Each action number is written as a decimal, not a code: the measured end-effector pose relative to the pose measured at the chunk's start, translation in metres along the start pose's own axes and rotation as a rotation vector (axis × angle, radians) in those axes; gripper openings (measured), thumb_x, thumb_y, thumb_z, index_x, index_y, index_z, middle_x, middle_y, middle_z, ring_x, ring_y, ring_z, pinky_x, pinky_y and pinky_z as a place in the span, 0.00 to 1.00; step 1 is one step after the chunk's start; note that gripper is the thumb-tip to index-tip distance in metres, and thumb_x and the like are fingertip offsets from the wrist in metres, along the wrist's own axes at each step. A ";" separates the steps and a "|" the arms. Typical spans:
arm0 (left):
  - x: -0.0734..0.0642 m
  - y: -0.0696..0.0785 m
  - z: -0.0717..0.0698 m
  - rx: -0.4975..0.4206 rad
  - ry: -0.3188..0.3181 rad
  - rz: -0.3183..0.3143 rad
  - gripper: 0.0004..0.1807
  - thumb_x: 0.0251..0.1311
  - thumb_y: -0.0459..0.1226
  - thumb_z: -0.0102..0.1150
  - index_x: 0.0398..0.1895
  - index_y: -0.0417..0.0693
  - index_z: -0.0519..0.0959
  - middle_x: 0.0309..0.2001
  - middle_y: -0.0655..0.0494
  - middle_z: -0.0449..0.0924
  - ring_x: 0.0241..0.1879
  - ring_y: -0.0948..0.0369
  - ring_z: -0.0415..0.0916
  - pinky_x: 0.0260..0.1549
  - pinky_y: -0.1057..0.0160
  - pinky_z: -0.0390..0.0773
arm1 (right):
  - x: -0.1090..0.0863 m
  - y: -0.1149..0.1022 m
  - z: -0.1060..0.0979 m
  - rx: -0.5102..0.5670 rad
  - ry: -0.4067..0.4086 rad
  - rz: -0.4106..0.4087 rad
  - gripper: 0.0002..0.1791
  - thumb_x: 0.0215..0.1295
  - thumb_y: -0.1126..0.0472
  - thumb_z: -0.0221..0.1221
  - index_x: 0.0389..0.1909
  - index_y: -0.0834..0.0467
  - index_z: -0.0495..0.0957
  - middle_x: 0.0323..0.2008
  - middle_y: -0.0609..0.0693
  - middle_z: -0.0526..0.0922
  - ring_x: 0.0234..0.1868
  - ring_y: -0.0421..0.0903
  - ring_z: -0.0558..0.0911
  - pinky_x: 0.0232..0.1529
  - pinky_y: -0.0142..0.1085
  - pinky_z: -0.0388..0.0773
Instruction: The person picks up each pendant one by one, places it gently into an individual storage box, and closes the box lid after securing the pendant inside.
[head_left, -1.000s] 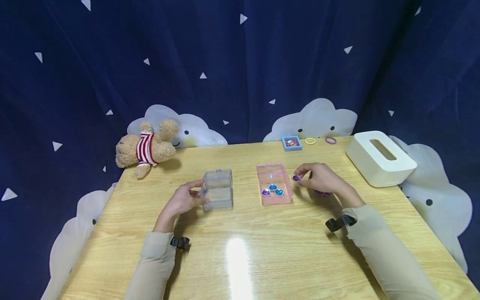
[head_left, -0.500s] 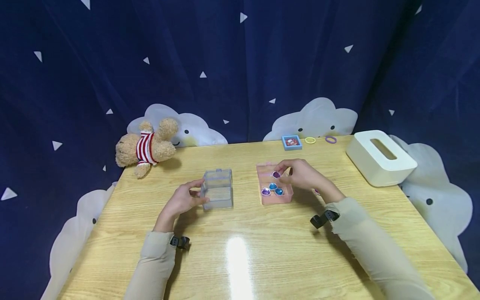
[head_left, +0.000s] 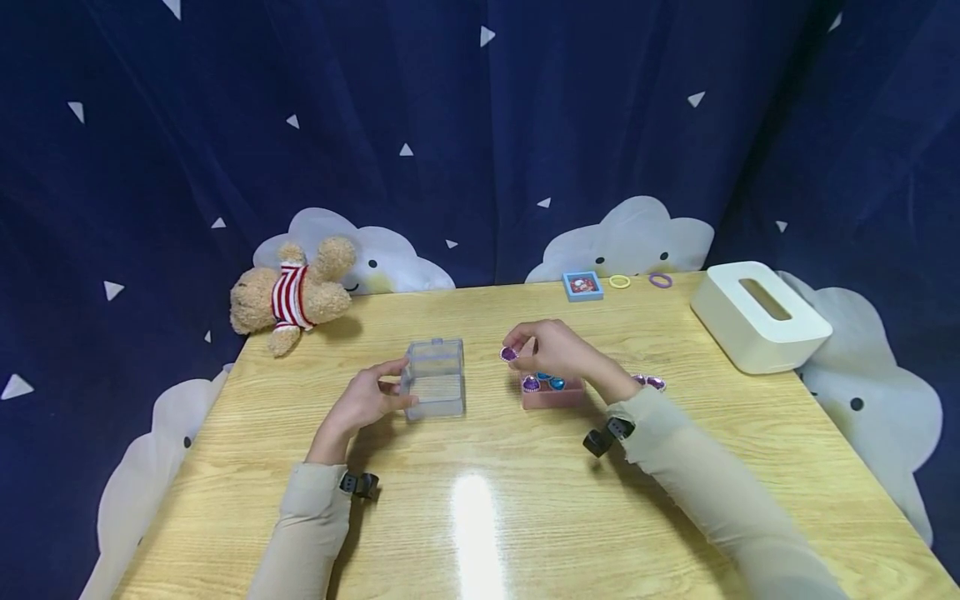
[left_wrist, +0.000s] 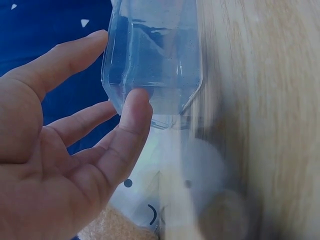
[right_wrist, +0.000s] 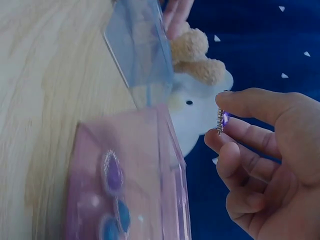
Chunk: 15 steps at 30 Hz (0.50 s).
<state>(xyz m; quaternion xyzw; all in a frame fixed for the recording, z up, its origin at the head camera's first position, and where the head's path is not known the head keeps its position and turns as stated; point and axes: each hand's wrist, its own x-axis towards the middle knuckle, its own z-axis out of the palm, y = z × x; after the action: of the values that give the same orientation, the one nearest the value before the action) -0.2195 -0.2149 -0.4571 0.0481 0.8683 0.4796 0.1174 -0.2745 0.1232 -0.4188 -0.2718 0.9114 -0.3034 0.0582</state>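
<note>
My right hand (head_left: 558, 348) pinches a purple gem (head_left: 508, 354) with a beaded silvery rim between thumb and fingertips. It hangs above the far left part of the open pink see-through box (head_left: 553, 399). Inside that box lie another purple gem (head_left: 531, 383) and two blue gems (head_left: 557, 383); the hand hides its lid from the head camera. My left hand (head_left: 367, 400) rests thumb and fingers, spread and fairly straight, against the left side of a clear bluish box (head_left: 437, 407). That box stands with its lid up, and nothing shows inside it.
More purple gems (head_left: 649, 382) lie on the table (head_left: 405, 517) behind my right forearm. At the back are a small blue-framed picture puzzle (head_left: 582, 286), a yellow ring (head_left: 619, 282) and a purple ring (head_left: 660, 280). A white tissue box (head_left: 761, 317) stands right, a teddy bear (head_left: 292, 298) lies left.
My right hand has carried the purple gem leftward, from right of the pink box across to its far left side. The left hand and the clear box have stayed put.
</note>
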 end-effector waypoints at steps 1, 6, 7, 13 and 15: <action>0.000 0.000 0.000 0.000 0.001 -0.001 0.42 0.56 0.35 0.72 0.73 0.42 0.65 0.69 0.39 0.69 0.55 0.46 0.77 0.36 0.68 0.78 | 0.002 -0.002 0.003 -0.009 -0.002 -0.008 0.14 0.58 0.54 0.69 0.46 0.49 0.84 0.39 0.44 0.86 0.29 0.38 0.78 0.32 0.33 0.75; -0.001 0.001 0.001 -0.004 0.000 -0.007 0.42 0.55 0.35 0.72 0.73 0.42 0.65 0.69 0.39 0.69 0.56 0.45 0.77 0.37 0.68 0.78 | 0.013 -0.013 0.015 -0.036 -0.013 -0.037 0.13 0.60 0.53 0.69 0.46 0.47 0.84 0.40 0.42 0.87 0.30 0.38 0.80 0.34 0.32 0.76; -0.001 0.001 0.001 -0.003 0.000 -0.007 0.42 0.55 0.35 0.72 0.73 0.42 0.65 0.68 0.39 0.69 0.56 0.45 0.77 0.37 0.68 0.78 | 0.015 -0.015 0.017 -0.035 -0.017 -0.043 0.13 0.60 0.53 0.69 0.46 0.47 0.84 0.41 0.42 0.87 0.31 0.39 0.80 0.35 0.32 0.76; -0.002 0.002 0.000 0.001 0.008 -0.011 0.42 0.55 0.35 0.72 0.73 0.43 0.65 0.68 0.40 0.70 0.56 0.45 0.78 0.36 0.68 0.78 | 0.027 -0.029 0.030 -0.036 -0.028 -0.087 0.14 0.60 0.55 0.69 0.47 0.50 0.84 0.41 0.44 0.88 0.35 0.44 0.82 0.39 0.34 0.77; -0.001 0.002 0.000 0.000 0.007 -0.007 0.42 0.55 0.35 0.72 0.73 0.42 0.65 0.68 0.39 0.70 0.56 0.44 0.78 0.37 0.68 0.79 | 0.032 -0.032 0.035 -0.049 -0.029 -0.097 0.15 0.59 0.55 0.69 0.48 0.50 0.84 0.42 0.45 0.88 0.34 0.44 0.83 0.41 0.35 0.78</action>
<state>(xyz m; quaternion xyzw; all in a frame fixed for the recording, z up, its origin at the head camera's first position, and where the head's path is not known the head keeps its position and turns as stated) -0.2184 -0.2141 -0.4551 0.0434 0.8689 0.4794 0.1157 -0.2770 0.0668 -0.4271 -0.3211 0.9034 -0.2797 0.0499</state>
